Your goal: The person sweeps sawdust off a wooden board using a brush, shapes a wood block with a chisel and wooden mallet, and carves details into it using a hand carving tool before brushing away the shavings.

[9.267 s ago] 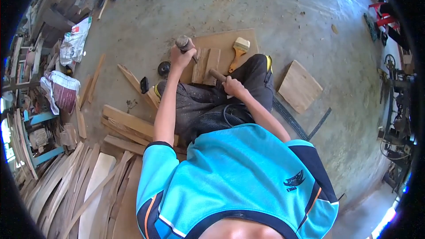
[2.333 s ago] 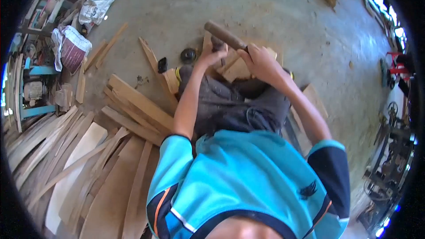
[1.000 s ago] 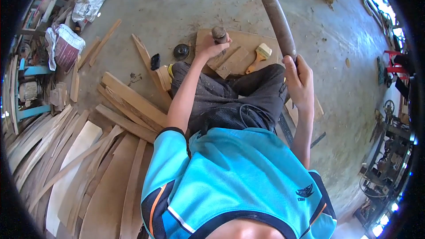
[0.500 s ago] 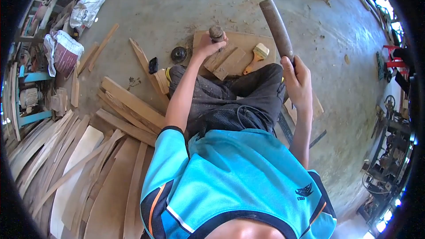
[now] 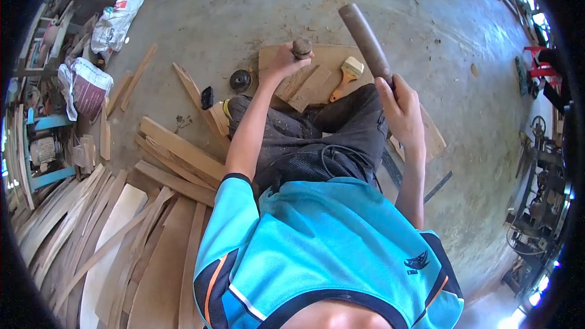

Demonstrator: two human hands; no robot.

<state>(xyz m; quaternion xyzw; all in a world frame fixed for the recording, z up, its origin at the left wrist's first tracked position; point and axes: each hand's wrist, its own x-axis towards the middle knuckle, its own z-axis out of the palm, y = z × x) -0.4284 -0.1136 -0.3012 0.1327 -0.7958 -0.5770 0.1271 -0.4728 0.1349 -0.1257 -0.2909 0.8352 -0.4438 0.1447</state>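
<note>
The left hand (image 5: 282, 64) grips a brown, round-topped wooden handle (image 5: 301, 47), apparently upright, near brown wooden pieces (image 5: 311, 88) on a flat tan board (image 5: 334, 56). The right hand (image 5: 402, 113) grips a dark-brown cylindrical club (image 5: 364, 36) by its near end, probably leaving the thick part free. The white sack's (image 5: 114, 29) print I cannot read.

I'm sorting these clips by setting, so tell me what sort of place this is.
Probably a woodworking shop: long boards lie heaped at left, the right hand holds a mallet-like stick, and a brush lies on a flat panel.
</note>
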